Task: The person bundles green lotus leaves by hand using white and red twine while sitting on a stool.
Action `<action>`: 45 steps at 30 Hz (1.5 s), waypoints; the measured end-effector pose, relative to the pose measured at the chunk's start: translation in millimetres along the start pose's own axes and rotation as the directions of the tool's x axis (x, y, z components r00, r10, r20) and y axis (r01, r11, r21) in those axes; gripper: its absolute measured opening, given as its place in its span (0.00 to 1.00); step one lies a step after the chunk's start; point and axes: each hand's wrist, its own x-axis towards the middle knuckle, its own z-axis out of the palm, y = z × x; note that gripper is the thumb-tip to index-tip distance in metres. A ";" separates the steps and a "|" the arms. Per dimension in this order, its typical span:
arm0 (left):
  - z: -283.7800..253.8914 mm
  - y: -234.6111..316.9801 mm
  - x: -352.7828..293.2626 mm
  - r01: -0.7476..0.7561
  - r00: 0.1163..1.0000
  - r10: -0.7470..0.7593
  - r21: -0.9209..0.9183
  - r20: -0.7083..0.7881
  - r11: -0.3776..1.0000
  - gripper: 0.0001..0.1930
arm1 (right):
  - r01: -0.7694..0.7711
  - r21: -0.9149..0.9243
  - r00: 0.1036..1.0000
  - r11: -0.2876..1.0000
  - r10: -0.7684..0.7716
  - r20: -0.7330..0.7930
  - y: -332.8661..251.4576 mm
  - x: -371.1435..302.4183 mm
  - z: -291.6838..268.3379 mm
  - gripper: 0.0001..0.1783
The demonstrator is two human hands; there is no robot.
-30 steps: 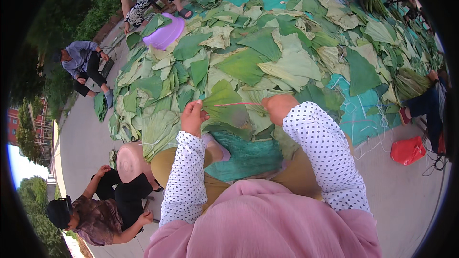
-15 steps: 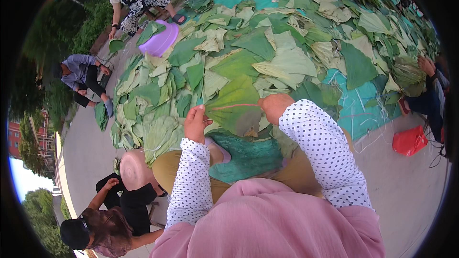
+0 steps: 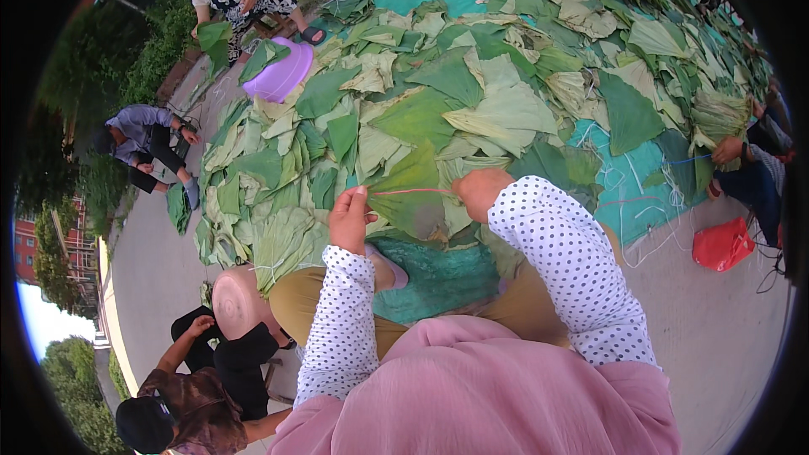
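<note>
A thin pink string (image 3: 415, 191) runs taut between my two hands. Its left end is pinched by the thumb and fingers of my left hand (image 3: 349, 216). My right hand (image 3: 484, 193) is closed on the other end, knuckles up, so its fingertips are hidden. Right behind the string is a yellow-green lotus leaf (image 3: 413, 170) with a brownish lower edge. It belongs to a broad heap of folded lotus leaves (image 3: 501, 109), some fresh green, some pale and dry, spread in front of me.
Under the heap lies a green tarp (image 3: 438, 282). White strings (image 3: 628, 181) lie on it at right, near a red bag (image 3: 722, 245). A purple basin (image 3: 282, 76) stands far left, a pink bucket (image 3: 240, 299) near left. Several people sit around the heap.
My hands still stretch the string, shifted only slightly. At far left a person has raised a leaf. The person at right has moved a hand lower, by a blue string.
</note>
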 end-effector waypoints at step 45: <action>73.8 -25.9 -55.1 0.216 0.965 -0.173 -0.223 0.196 0.951 0.09 | 0.102 0.254 0.994 0.962 -0.108 0.010 17.4 3.1 27.4 0.17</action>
